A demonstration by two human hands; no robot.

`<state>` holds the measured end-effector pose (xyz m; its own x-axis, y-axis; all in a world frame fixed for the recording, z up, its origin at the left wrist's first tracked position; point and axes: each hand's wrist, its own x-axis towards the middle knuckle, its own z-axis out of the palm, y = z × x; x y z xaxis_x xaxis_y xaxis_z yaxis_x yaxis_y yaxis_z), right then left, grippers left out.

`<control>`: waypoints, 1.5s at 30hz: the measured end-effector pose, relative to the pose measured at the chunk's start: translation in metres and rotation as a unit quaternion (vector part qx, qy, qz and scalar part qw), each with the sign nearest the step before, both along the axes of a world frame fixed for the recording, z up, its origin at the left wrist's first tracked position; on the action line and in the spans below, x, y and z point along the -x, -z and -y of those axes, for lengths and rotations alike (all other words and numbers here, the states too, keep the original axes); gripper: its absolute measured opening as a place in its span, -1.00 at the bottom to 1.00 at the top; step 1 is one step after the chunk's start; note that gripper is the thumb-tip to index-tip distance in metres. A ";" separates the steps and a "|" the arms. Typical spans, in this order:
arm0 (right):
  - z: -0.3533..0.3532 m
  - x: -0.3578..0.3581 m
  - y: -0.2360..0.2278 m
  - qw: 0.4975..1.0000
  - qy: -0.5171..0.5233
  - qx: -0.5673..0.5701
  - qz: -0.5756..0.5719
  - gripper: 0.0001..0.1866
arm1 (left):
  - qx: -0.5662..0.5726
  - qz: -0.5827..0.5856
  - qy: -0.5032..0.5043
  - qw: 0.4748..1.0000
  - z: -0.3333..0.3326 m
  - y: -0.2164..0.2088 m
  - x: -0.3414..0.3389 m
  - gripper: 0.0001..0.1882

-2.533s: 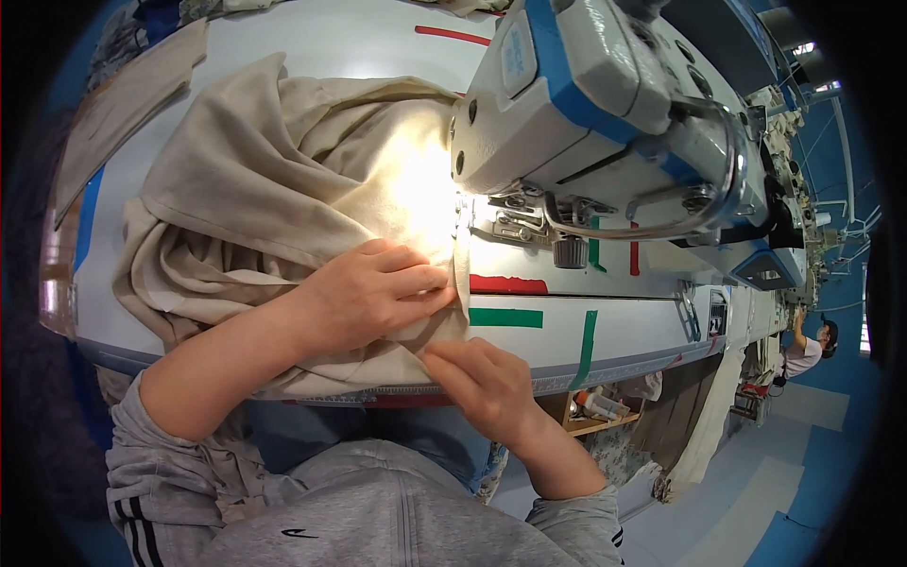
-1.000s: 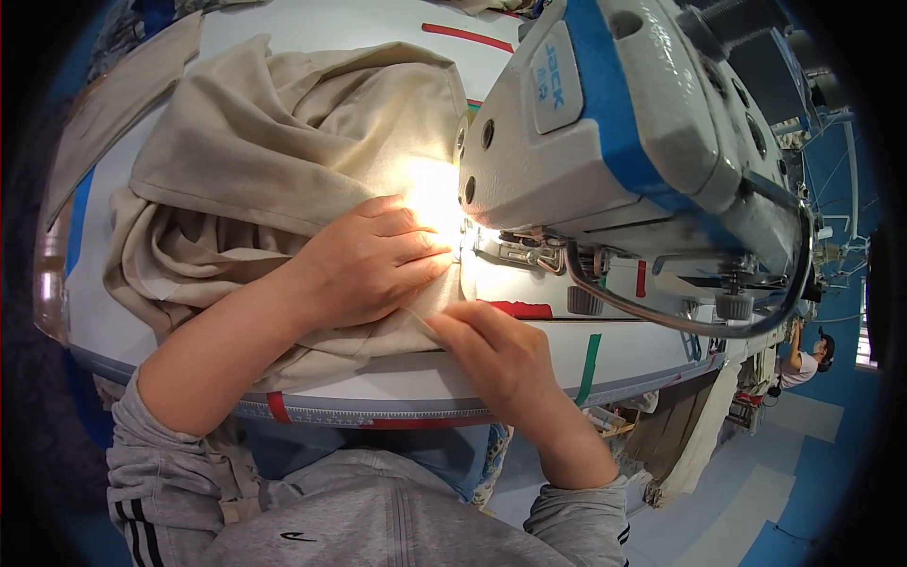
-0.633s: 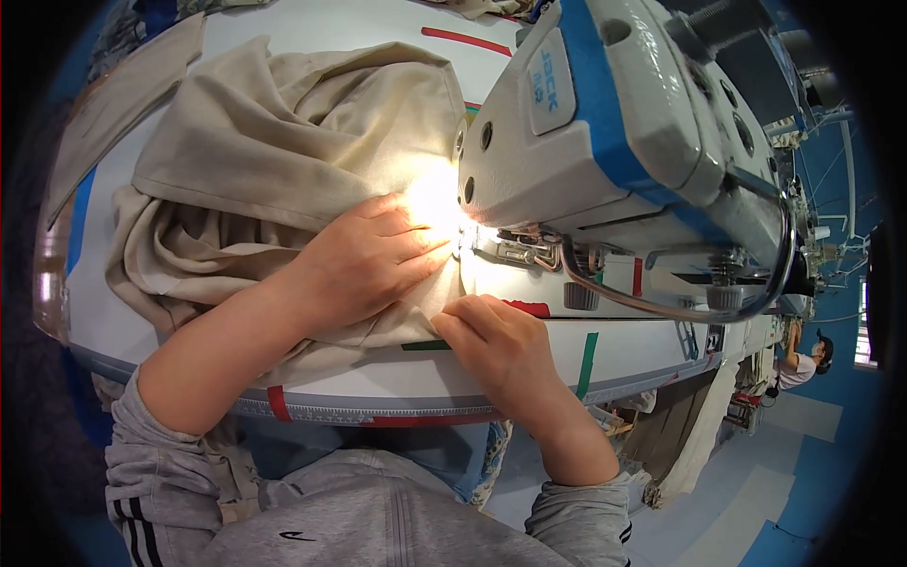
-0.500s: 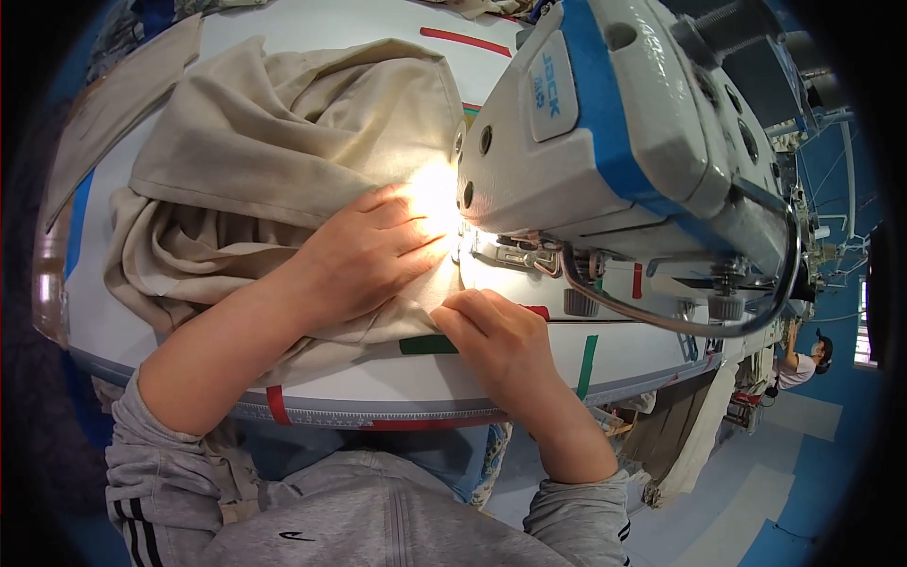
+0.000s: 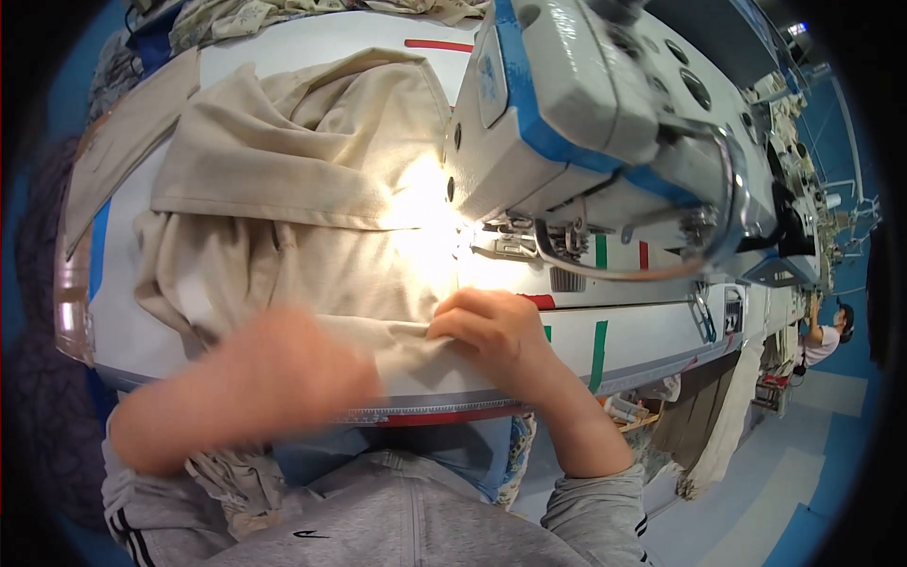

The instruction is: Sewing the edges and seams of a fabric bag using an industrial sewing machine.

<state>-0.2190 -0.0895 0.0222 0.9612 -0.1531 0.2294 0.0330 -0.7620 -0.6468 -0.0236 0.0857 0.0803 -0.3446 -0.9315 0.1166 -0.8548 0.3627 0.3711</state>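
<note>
Beige fabric (image 5: 312, 189) lies in folds over the left of the sewing table, its right edge reaching the lit needle area of a white and blue sewing machine (image 5: 557, 113). My right hand (image 5: 496, 331) pinches the near right edge of the cloth, just in front of the machine's presser foot (image 5: 510, 244). Over the near edge of the fabric, my left hand (image 5: 293, 373) is smeared by motion, so its fingers cannot be made out. The bright lamp washes out the cloth beside the needle.
A measuring tape (image 5: 444, 410) runs along the table's front edge. Red and green tape strips mark the white tabletop (image 5: 453, 378). A separate beige piece (image 5: 132, 142) lies at the far left, and patterned cloth (image 5: 255, 19) at the back. Another person (image 5: 827, 335) sits at the far right.
My left hand has left the cloth near the needle and moved toward me and to the left. My right hand stays at the fabric's edge. The view has shifted slightly.
</note>
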 end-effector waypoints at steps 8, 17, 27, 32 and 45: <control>-0.049 0.039 -0.014 0.994 0.038 0.092 -0.035 -0.76 | -0.033 -0.075 -0.062 0.995 -0.005 0.003 0.050 -0.55; -0.045 0.036 -0.033 0.987 -0.022 0.140 -0.071 -0.84 | -0.044 0.024 -0.210 0.976 0.013 0.035 0.017 -0.34; -0.028 0.023 -0.028 0.979 -0.019 0.185 -0.083 -0.83 | -0.043 0.061 -0.254 0.964 0.023 0.037 0.018 -0.35; -0.034 0.029 -0.013 0.988 -0.027 0.149 -0.040 -0.75 | -0.179 0.099 -0.283 0.937 -0.022 0.004 0.055 -0.30; -0.033 0.036 -0.021 0.976 -0.064 0.205 -0.046 -0.77 | -0.081 0.062 -0.216 0.971 0.003 0.029 0.033 -0.37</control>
<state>-0.2555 -0.0570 0.0431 0.9858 0.0557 0.1582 0.1007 -0.9508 -0.2928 -0.0563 0.0824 0.0515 0.0812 -0.9949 -0.0599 -0.9559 -0.0948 0.2778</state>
